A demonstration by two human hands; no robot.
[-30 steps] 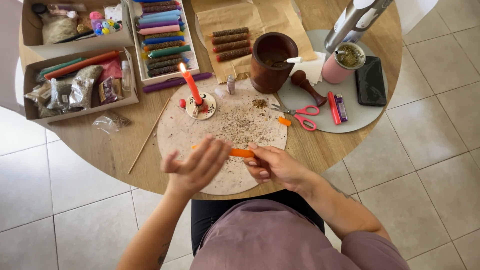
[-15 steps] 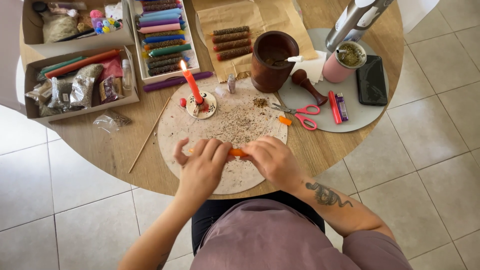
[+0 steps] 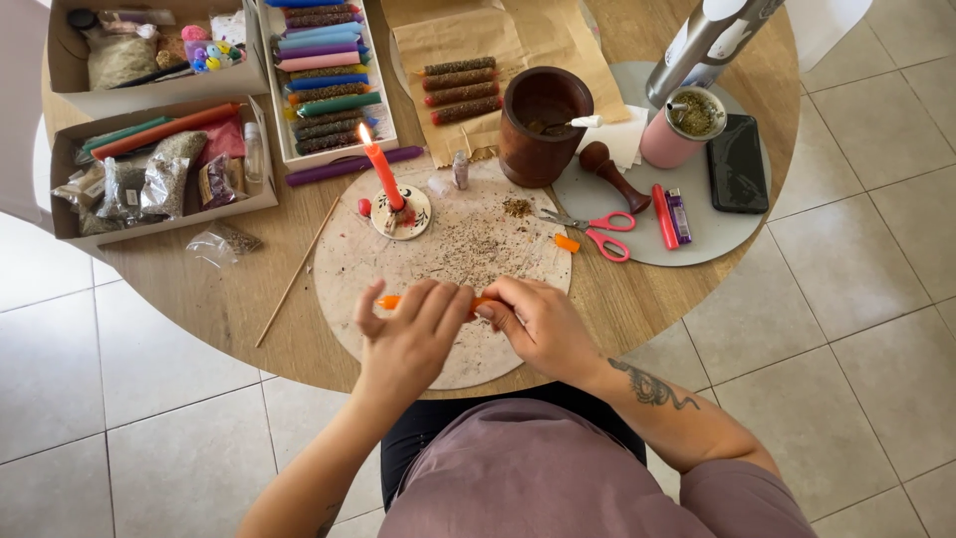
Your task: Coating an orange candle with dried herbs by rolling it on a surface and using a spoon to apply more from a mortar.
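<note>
fingers of both the left hand (image 3: 408,334) and right hand (image 3: 543,324) pinch a thin orange wax candle (image 3: 390,301) over the round pale board (image 3: 349,269); pressing hard could snap it, and the lit red candle (image 3: 383,174) stands near.

You have a round wooden table (image 3: 249,299) on pale floor tiles. On it lie a round work board (image 3: 349,269) dusted with crumbled herbs, two open cardboard boxes (image 3: 164,214) at the left, a white tray of coloured candles (image 3: 383,120), brown paper (image 3: 478,40), a grey mat (image 3: 697,239), a thin wooden stick (image 3: 297,274) and a small plastic bag (image 3: 224,242).
</note>
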